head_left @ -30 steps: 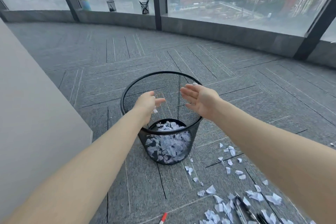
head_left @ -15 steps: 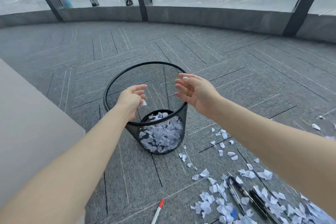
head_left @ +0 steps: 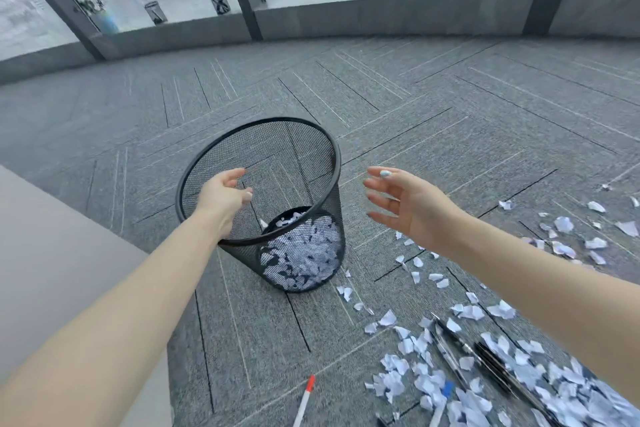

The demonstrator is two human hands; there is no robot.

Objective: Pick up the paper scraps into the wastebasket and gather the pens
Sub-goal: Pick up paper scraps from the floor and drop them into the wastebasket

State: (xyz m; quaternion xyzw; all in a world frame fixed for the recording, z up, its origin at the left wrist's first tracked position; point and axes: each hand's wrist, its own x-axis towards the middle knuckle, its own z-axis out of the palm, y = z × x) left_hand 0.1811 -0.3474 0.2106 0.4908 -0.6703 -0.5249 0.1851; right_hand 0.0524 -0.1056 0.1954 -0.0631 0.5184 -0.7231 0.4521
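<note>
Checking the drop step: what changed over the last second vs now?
The right hand left its place over the wastebasket and now sits open to its right, above the carpet. The left hand stayed over the rim, fingers loosened; the small scrap it pinched is no longer visible. Unchanged: basket upright and part full, paper scraps and pens on the floor, red-capped pen apart.
</note>
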